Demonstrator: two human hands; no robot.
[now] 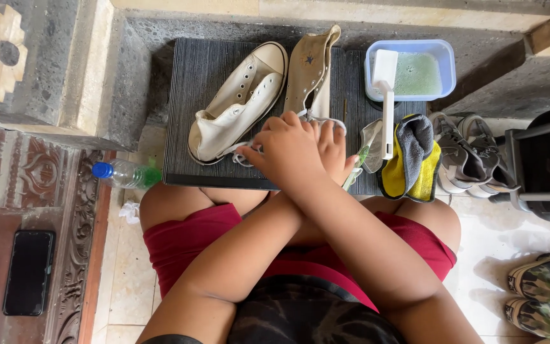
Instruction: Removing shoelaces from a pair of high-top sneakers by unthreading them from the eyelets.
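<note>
A seated person in red shorts crosses both forearms over the knees. The right hand [288,150] lies on top, fingers curled around a white lace [244,153]; the left hand [335,153] sits beneath it, fingers spread, what it grips unclear. Just beyond, on a dark ribbed surface [186,95], lie two white canvas shoes [240,102], one sole-up. Drawing the lace out evenly, eyelet by eyelet, would likely avoid snags. Farther right stands a blue tub [444,54] of soapy water with a white brush [386,95].
</note>
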